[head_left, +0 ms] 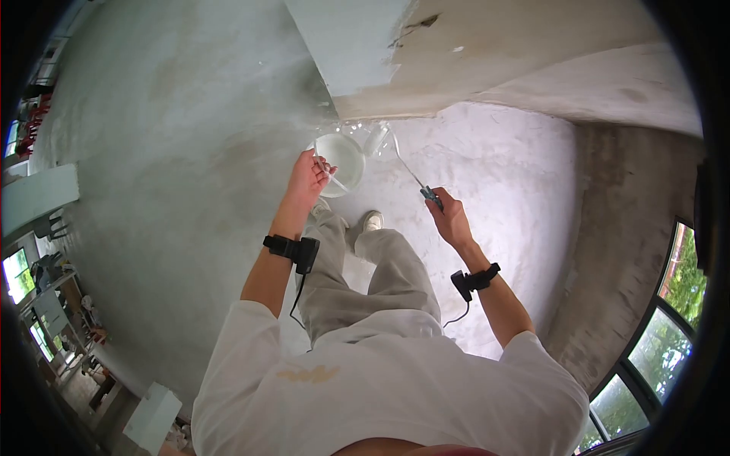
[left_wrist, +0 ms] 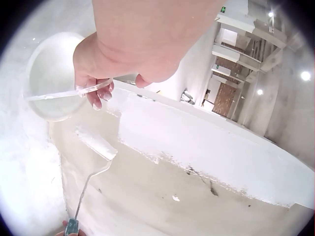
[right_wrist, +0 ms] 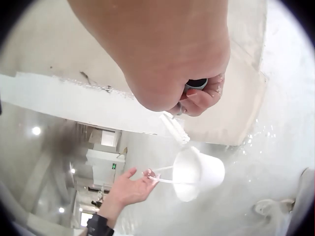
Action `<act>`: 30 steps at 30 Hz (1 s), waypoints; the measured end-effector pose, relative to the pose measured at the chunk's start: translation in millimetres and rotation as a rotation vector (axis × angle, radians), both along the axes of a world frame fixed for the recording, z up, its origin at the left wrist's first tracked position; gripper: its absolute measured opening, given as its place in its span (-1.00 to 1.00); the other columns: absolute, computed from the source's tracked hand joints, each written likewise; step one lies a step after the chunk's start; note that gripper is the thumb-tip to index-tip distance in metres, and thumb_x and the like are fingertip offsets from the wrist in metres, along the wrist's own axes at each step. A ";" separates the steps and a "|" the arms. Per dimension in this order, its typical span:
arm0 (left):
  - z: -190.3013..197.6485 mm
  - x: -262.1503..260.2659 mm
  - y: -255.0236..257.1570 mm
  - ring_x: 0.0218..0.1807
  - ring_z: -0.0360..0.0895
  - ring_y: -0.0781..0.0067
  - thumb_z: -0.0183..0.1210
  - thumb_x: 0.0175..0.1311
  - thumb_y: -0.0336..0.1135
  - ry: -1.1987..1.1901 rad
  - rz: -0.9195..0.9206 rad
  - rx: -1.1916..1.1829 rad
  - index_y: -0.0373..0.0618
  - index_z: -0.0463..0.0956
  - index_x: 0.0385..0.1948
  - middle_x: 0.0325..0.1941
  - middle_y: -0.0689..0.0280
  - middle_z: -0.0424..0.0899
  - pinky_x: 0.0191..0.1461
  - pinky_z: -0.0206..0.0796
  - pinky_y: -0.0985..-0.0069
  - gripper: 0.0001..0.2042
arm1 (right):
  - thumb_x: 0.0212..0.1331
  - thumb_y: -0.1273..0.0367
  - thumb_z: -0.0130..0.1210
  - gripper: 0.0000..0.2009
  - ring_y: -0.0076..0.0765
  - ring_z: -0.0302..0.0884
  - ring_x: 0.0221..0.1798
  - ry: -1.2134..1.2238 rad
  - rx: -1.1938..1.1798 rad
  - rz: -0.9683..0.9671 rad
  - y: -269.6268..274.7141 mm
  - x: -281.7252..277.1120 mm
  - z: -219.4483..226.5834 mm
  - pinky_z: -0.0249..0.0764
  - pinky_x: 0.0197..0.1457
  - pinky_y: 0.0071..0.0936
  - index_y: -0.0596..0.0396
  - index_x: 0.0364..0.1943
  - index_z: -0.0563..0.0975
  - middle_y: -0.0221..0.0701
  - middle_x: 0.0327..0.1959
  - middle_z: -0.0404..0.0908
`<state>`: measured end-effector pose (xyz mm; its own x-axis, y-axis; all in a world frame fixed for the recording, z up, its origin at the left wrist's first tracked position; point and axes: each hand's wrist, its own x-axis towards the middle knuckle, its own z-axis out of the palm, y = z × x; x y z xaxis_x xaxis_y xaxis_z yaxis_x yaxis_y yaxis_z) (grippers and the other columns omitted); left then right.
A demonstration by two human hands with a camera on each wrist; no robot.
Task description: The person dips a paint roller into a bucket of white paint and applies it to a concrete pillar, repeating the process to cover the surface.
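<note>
My left hand (head_left: 310,178) has its fingers hooked round the thin bail handle (left_wrist: 54,96) of a white bucket (right_wrist: 212,172). Pale liquid, like white paint, shows inside the bucket. In my right hand (head_left: 449,216) I grip the blue-grey handle (left_wrist: 72,226) of a paint roller (left_wrist: 96,142). A bent metal rod runs from that handle to the white-coated roller sleeve (head_left: 376,140), which is just right of the bucket's rim in the head view. From the right wrist, my fist hides most of the roller handle.
Ahead stands a wall (head_left: 487,64), its upper part coated white with a ragged edge, bare grey-beige below. White splashes (right_wrist: 256,140) dot the floor along its foot. My shoes (head_left: 372,221) are close behind the bucket. Windows (head_left: 646,357) line the right side.
</note>
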<state>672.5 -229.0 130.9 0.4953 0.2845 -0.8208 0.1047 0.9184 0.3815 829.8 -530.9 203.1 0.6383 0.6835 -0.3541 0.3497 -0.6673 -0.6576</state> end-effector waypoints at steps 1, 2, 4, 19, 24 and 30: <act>-14.9 -1.9 0.9 -0.18 0.52 0.21 -0.03 0.31 -0.06 -0.001 0.004 -0.002 -0.17 0.39 -0.39 -0.40 0.27 0.49 0.06 0.37 0.41 -0.68 | 0.28 0.35 0.03 -0.82 -0.24 0.40 -0.60 0.183 0.043 -0.115 2.4 -4.1 -18.1 0.32 -0.51 -0.36 0.14 -0.16 0.40 -0.29 -0.59 0.49; -30.8 -4.1 2.9 -0.18 0.52 0.23 -0.03 0.31 -0.06 -0.002 -0.021 -0.001 -0.16 0.40 -0.39 -0.39 0.27 0.50 0.06 0.36 0.42 -0.69 | 0.30 0.34 0.01 -0.84 -0.47 0.31 -0.66 0.367 0.089 -0.228 7.6 -7.6 -36.3 0.24 -0.57 -0.50 0.14 -0.18 0.41 -0.40 -0.62 0.43; -58.1 -8.3 5.0 -0.19 0.53 0.25 -0.02 0.31 -0.06 0.003 -0.043 0.000 -0.15 0.40 -0.39 -0.38 0.28 0.50 0.05 0.36 0.44 -0.70 | 0.32 0.33 -0.02 -0.84 -0.61 0.20 -0.65 0.634 0.170 -0.354 27.7 -13.0 -45.4 0.13 -0.59 -0.59 0.13 -0.18 0.41 -0.49 -0.61 0.36; -130.1 -19.0 14.3 -0.27 0.60 0.36 0.02 0.27 -0.13 -0.043 -0.147 0.340 -0.11 0.44 -0.35 -0.42 0.32 0.55 -0.03 0.37 0.50 -0.77 | 0.38 0.29 -0.11 -0.83 -0.73 0.08 -0.66 0.880 0.548 -0.433 77.5 -50.4 -47.6 -0.01 -0.65 -0.67 0.08 -0.14 0.39 -0.58 -0.58 0.24; -173.4 -20.2 17.3 -0.28 0.60 0.30 0.07 0.24 -0.15 -0.074 -0.037 0.368 -0.14 0.43 -0.39 -0.43 0.30 0.54 -0.04 0.40 0.50 -0.77 | 0.38 0.32 -0.09 -0.86 -0.72 0.08 -0.68 0.844 0.747 -0.421 62.0 -63.3 -101.6 -0.01 -0.67 -0.68 0.08 -0.15 0.38 -0.55 -0.57 0.27; -187.5 -21.6 18.7 -0.25 0.60 0.21 0.00 0.29 -0.14 -0.090 -0.009 0.355 -0.18 0.41 -0.40 -0.42 0.26 0.54 -0.09 0.46 0.45 -0.74 | 0.36 0.33 -0.05 -0.88 -0.74 0.08 -0.66 1.023 0.840 -0.418 54.4 -64.3 -127.5 0.00 -0.66 -0.71 0.04 -0.15 0.40 -0.55 -0.53 0.32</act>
